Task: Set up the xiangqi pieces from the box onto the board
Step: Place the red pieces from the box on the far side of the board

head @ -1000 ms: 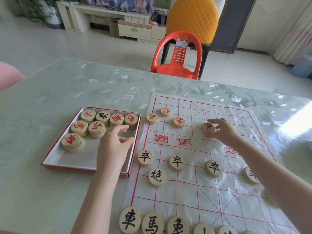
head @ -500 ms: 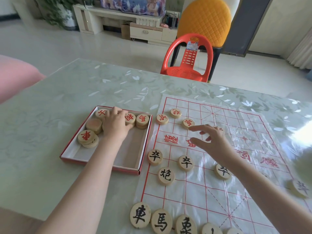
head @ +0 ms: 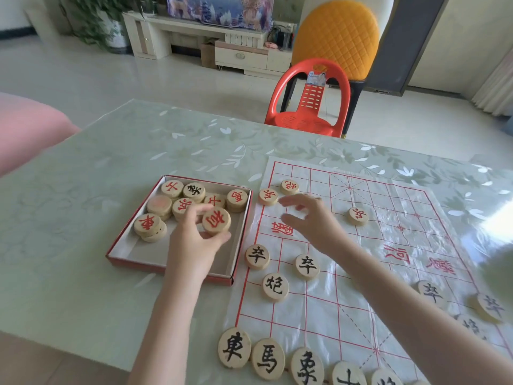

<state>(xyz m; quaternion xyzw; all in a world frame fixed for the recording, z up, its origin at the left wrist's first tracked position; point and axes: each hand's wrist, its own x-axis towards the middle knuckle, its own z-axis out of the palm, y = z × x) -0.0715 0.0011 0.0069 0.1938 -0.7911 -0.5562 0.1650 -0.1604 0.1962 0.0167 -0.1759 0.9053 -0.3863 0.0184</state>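
left hand (head: 191, 243) pinches red piece (head: 216, 220) over box (head: 133, 263); right hand (head: 313, 223) seemingly empty

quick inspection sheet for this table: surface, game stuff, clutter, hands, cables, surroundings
surface: table under a pale green leaf-pattern cover
job's things: board lies flat on the right; box sits left of it, touching its edge, holding boxed pieces, some stacked; black pieces stand on the near rows; red pieces stand on the far half
clutter: nothing seen
hands: left hand pinches a red-marked piece over the box; right hand hovers over the board with spread fingers, holding nothing
cables: nothing seen on the table
surroundings: red chair at the far edge, yellow chair behind it, cabinet, plant
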